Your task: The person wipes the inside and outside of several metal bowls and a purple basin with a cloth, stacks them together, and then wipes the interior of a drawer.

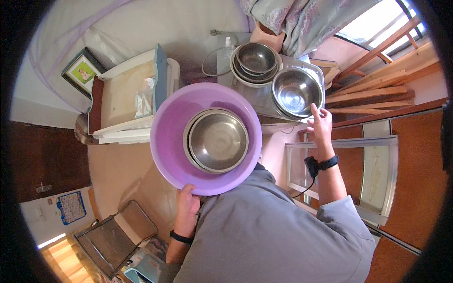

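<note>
My left hand (188, 203) grips the near rim of a purple plastic basin (166, 141), thumb over the edge. Inside the basin lie nested stainless steel bowls (218, 140). At the right, my right hand (320, 122) reaches to the near rim of a stack of shiny steel bowls (296, 92); its index finger lies at the rim, and whether the fingers grip it cannot be told. Behind and left of that stack, more nested bowls (256, 58) sit on the same metal-looking surface (244, 92).
A clear pump bottle (228, 46) and a pink container (267, 37) stand behind the bowls. To the left are an open white cabinet tray (122, 100) and a framed picture (83, 72). Wooden slats (375, 93) lean at the right; a folding chair (109, 240) stands at lower left.
</note>
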Tool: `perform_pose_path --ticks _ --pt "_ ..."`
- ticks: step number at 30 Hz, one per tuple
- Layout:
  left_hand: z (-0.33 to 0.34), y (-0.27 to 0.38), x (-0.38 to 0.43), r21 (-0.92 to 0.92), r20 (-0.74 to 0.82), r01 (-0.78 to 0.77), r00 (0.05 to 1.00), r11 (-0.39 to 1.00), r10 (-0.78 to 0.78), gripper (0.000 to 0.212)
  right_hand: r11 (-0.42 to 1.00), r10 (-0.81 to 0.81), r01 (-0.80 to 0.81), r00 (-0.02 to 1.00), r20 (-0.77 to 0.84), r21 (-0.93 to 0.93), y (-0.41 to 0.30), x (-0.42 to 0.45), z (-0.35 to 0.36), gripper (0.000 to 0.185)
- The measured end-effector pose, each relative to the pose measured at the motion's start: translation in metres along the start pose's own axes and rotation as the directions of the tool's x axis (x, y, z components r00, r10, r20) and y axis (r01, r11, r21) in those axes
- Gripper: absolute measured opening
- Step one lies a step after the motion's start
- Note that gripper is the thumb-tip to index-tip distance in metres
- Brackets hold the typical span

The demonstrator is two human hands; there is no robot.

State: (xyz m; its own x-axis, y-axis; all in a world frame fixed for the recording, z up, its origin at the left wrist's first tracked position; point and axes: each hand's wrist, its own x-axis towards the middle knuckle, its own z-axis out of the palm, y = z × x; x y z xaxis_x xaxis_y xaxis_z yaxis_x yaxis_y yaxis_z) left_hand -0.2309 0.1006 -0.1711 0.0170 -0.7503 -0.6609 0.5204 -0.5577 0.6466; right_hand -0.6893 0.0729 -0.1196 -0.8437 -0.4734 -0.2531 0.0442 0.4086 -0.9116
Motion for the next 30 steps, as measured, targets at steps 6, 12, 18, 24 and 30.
perform_pose_path --ticks 6,12,18,24,30 --pt "-0.009 0.000 0.006 -0.008 0.010 0.044 0.999 0.999 -0.043 0.048 0.977 -0.084 0.090 0.996 0.038 -0.192 -0.005 0.015 -0.002 0.049" --pt "0.002 0.005 -0.003 0.002 0.019 0.014 1.000 1.000 -0.014 0.045 0.602 -0.562 0.442 0.826 0.041 -0.665 -0.013 0.022 -0.007 0.032" --pt "-0.002 -0.002 0.001 -0.032 0.017 0.037 0.999 0.999 -0.037 0.045 0.678 -0.570 0.454 0.821 -0.024 -0.579 -0.027 0.023 -0.003 0.027" --pt "0.008 0.003 -0.004 -0.003 0.034 0.059 0.998 0.998 -0.059 0.046 0.957 -0.248 0.252 0.968 0.043 -0.146 -0.019 0.034 -0.014 0.022" --pt "0.016 0.007 -0.006 0.016 0.044 0.051 0.998 0.999 -0.052 0.049 0.975 -0.168 0.138 0.971 0.172 0.173 -0.017 0.040 -0.021 0.018"
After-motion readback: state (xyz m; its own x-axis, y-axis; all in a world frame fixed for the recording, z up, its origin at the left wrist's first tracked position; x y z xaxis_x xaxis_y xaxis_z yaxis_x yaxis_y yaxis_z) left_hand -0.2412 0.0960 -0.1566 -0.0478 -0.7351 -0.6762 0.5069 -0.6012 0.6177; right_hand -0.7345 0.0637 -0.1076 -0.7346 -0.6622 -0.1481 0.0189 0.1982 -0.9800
